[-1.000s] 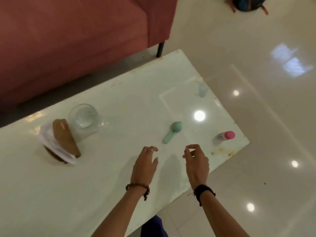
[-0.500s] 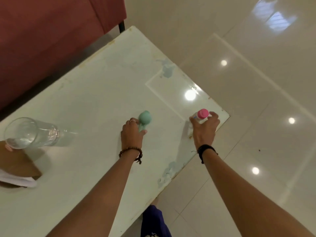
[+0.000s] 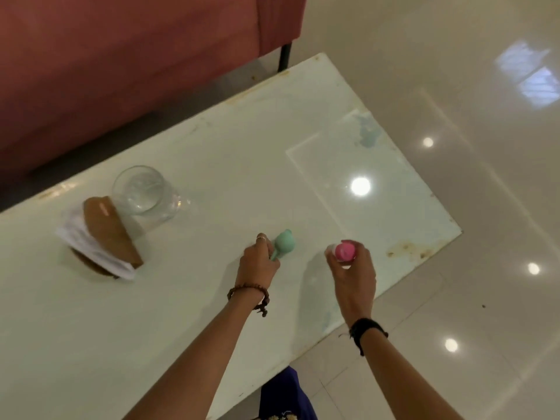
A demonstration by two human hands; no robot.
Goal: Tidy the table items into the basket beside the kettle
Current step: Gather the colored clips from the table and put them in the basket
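Since the frame half a second back, both hands have come off the far corner with their items: the pink-capped bottle (image 3: 344, 252) has left the table edge and now sits in our right hand (image 3: 353, 275), held above the tabletop. The green spoon-shaped item (image 3: 283, 244) is in our left hand (image 3: 257, 265), pulled nearer the middle of the table (image 3: 212, 177).

Grip state: right hand closed around the bottle, cap end pointing up at the camera, fingers wrapped around the body so the body is mostly hidden. Left hand closed on the green item's handle; its rounded head sticks out past the fingers, away from us. We can't tell if the head touches the table or is just clear of it.

Left wrist carries a brown bead bracelet (image 3: 248, 294), right wrist a black band (image 3: 366, 327).

Outward from there: a clear glass (image 3: 144, 195) stands on the table well left of the hands. Touching or just beside it on its left, a brown holder with white napkins (image 3: 100, 241). The far right part of the table has a rectangular glossy patch and stains along the edge.

Behind the table, a red sofa (image 3: 121, 56). Right of the table, glossy tiled floor (image 3: 454, 86) with light reflections.
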